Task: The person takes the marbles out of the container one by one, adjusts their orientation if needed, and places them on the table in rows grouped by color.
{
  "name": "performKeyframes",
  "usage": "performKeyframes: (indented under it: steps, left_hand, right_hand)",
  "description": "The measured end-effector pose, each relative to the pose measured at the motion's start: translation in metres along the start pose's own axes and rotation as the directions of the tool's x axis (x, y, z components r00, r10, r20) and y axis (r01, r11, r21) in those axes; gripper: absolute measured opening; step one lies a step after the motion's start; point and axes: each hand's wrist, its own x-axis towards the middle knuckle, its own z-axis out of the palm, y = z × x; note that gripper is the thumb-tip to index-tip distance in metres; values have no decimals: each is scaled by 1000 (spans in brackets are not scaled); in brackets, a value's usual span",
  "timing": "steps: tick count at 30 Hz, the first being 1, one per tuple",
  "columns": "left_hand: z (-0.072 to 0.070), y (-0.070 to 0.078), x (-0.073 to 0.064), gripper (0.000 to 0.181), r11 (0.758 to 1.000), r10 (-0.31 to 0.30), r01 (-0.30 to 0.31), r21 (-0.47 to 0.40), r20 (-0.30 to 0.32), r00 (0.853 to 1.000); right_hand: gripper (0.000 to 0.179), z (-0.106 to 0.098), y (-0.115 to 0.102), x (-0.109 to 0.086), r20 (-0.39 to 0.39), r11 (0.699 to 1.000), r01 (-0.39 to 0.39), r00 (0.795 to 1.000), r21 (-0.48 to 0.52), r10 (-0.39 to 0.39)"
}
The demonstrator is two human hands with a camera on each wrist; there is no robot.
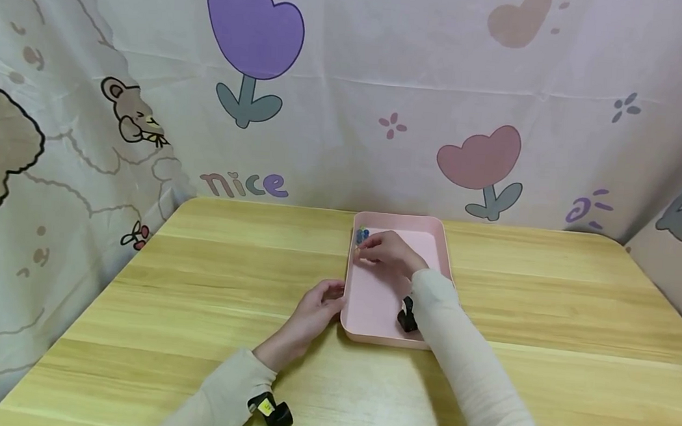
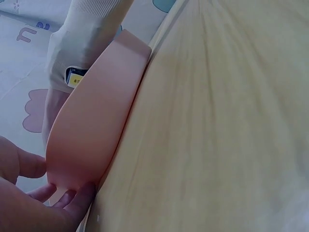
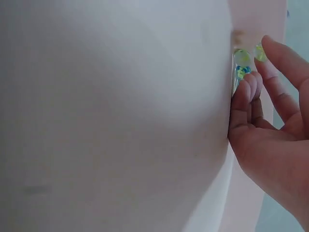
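Observation:
A shallow pink tray (image 1: 370, 306) lies on the wooden table. My right hand (image 1: 392, 252) reaches over its far left part, and in the right wrist view the thumb and index finger pinch a clear glass marble (image 3: 260, 52) with yellow-green inside. Just beside those fingertips, another yellow-green marble (image 3: 242, 58) and a blue-and-green marble (image 3: 243, 72) rest along the tray's edge. Several marbles (image 1: 363, 234) sit in the far left corner. Against the outside of the left wall, my left hand (image 1: 314, 309) touches the tray with thumb and fingertips (image 2: 87, 191).
The wooden table (image 1: 245, 253) extends on both sides of the tray. Behind it hangs a printed cloth (image 1: 345, 141) with flowers. A black wrist camera (image 1: 272, 414) is on the left sleeve; another black device (image 1: 407, 316) shows by the right sleeve, over the tray.

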Motion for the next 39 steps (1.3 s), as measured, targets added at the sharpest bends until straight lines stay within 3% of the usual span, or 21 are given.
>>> performKeyframes:
  steps: [3, 15, 25, 31, 39]
  left_hand:
    - [-1, 0, -1, 36, 1000, 7, -7, 4, 3, 1000]
    - [1, -1, -3, 37, 1000, 2, -2, 4, 0, 1000]
    - [2, 0, -4, 36, 1000, -2, 2, 8, -11, 1000]
    - [2, -1, -4, 36, 1000, -17, 17, -5, -7, 1000]
    - [1, -1, -5, 36, 1000, -8, 8, -21, -3, 1000]
  right_hand:
    - [17, -1, 1, 1, 7, 998, -15, 1000, 55, 14]
    - [15, -1, 1, 1, -35, 993, -52, 998, 107, 56]
    - [15, -15, -12, -4, -9, 969, 61, 998, 241, -61]
    - [22, -23, -20, -15, -3, 974, 47, 999, 220, -48]
    - [24, -33, -34, -34, -88, 980, 67, 995, 188, -51]
